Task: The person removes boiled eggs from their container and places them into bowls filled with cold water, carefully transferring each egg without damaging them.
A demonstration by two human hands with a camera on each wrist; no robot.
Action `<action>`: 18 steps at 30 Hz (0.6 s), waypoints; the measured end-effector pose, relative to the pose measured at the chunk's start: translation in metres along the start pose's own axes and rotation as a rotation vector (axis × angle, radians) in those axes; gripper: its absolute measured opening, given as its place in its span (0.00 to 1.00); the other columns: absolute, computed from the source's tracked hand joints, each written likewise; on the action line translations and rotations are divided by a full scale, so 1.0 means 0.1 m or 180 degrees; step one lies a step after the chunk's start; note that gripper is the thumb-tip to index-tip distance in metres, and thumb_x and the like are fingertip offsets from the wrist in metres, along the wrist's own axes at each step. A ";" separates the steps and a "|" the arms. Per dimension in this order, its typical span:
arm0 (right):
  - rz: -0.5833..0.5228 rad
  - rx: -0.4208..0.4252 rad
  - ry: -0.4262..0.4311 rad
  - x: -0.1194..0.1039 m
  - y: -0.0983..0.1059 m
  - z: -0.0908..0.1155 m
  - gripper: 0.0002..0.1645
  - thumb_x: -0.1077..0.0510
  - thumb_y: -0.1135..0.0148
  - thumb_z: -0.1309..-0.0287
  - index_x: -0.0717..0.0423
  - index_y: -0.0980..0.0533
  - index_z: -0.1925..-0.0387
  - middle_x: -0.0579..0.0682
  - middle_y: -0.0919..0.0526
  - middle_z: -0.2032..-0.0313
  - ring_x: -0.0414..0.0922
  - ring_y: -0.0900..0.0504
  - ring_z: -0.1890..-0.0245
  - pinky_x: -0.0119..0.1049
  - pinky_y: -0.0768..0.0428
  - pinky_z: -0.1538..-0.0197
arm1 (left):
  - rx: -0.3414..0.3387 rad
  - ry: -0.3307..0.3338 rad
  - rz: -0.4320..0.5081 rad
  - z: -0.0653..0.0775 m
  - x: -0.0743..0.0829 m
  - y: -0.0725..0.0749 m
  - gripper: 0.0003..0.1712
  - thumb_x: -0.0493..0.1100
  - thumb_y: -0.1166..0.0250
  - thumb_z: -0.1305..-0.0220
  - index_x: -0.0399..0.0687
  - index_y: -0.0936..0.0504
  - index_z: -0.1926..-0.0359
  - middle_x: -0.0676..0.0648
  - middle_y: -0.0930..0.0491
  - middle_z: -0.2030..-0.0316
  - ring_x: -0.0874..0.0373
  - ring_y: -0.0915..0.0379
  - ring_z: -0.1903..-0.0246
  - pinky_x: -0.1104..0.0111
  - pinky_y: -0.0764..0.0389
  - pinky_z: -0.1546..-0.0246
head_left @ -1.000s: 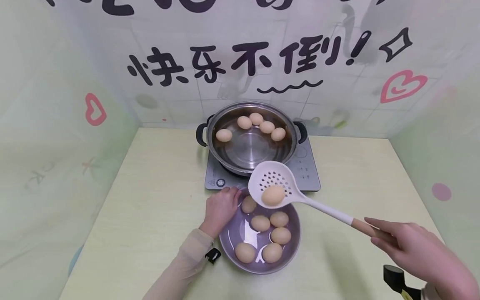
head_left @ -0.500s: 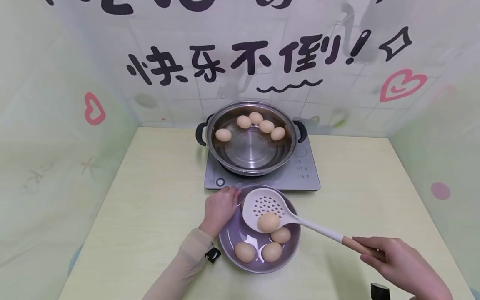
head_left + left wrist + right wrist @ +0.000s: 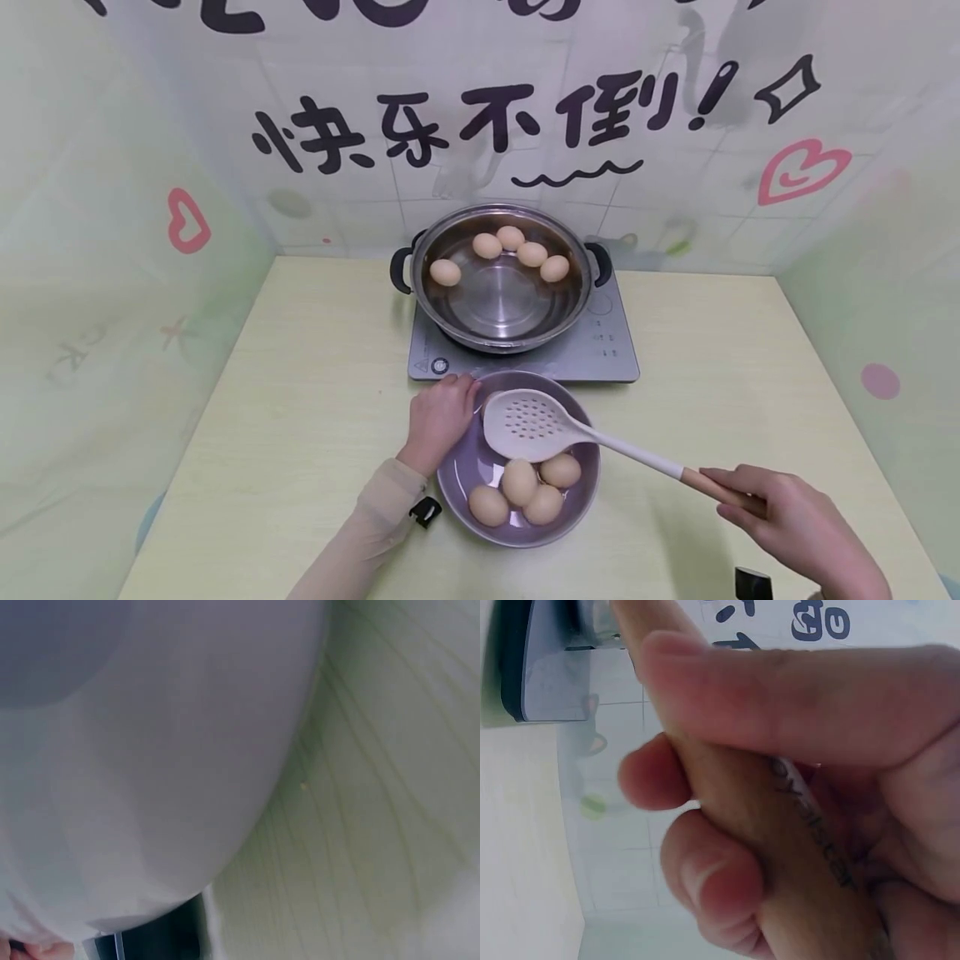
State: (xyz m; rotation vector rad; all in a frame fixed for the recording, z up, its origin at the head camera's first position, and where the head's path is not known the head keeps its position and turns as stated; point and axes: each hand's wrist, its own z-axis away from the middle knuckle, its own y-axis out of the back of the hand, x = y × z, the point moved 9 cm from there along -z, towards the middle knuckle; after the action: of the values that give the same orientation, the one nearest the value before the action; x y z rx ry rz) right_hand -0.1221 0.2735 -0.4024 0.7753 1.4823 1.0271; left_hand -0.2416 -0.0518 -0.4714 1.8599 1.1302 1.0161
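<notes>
My right hand (image 3: pixel 780 512) grips the wooden handle of a white slotted spoon (image 3: pixel 633 452); thumb and fingers wrap that handle (image 3: pixel 757 817) in the right wrist view. The spoon's perforated head lies over the back of a purple-grey bowl (image 3: pixel 457 500) and carries no egg. At its front edge is an egg (image 3: pixel 519 482), amid several other eggs (image 3: pixel 543 505) in the bowl. Another egg is mostly covered by the spoon head. With curled fingers my left hand (image 3: pixel 441 421) holds the bowl's left rim. The bowl's outer wall (image 3: pixel 180 765) fills much of the left wrist view.
Behind the bowl, a steel pot (image 3: pixel 501 329) with black side handles stands on a grey induction cooker (image 3: pixel 592 367). Several eggs (image 3: pixel 510 239) sit in the pot's far half. Printed sheets (image 3: pixel 330 200) wall the back and sides of the wooden table (image 3: pixel 300 400).
The slotted spoon came down and toward me from the pot's front edge into the bowl. Its egg slid off the front edge among the other eggs. My left hand stayed put.
</notes>
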 end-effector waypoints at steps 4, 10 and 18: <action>0.0039 0.0195 0.0118 -0.03 0.05 0.00 0.23 0.63 0.28 0.63 0.45 0.20 0.59 0.27 0.32 0.81 0.27 0.40 0.82 0.27 0.42 0.80 | 0.0004 -0.0010 -0.0004 0.00 0.00 0.00 0.12 0.48 0.42 0.39 0.47 0.22 0.74 0.48 0.25 0.82 0.49 0.29 0.88 0.61 0.32 0.90; 0.0029 0.0431 0.0295 -0.07 0.15 0.02 0.27 0.65 0.28 0.65 0.41 0.20 0.58 0.26 0.32 0.82 0.26 0.39 0.83 0.27 0.43 0.80 | 0.0021 -0.0013 0.0023 0.00 0.00 0.01 0.11 0.48 0.42 0.39 0.47 0.21 0.74 0.48 0.24 0.82 0.50 0.30 0.88 0.62 0.33 0.90; -0.0605 0.0535 0.0695 -0.17 0.27 -0.11 0.28 0.72 0.31 0.64 0.50 0.20 0.57 0.31 0.35 0.85 0.27 0.41 0.86 0.23 0.43 0.83 | -0.0039 0.0049 0.0062 0.01 -0.01 0.01 0.11 0.47 0.42 0.40 0.47 0.22 0.75 0.48 0.24 0.81 0.50 0.29 0.87 0.63 0.32 0.90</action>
State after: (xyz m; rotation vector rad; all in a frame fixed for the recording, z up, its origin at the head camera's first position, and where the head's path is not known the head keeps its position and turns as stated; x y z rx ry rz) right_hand -0.1316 0.2670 -0.3709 0.6393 1.8113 0.8722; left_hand -0.2412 -0.0534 -0.4716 1.8599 1.1143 1.0477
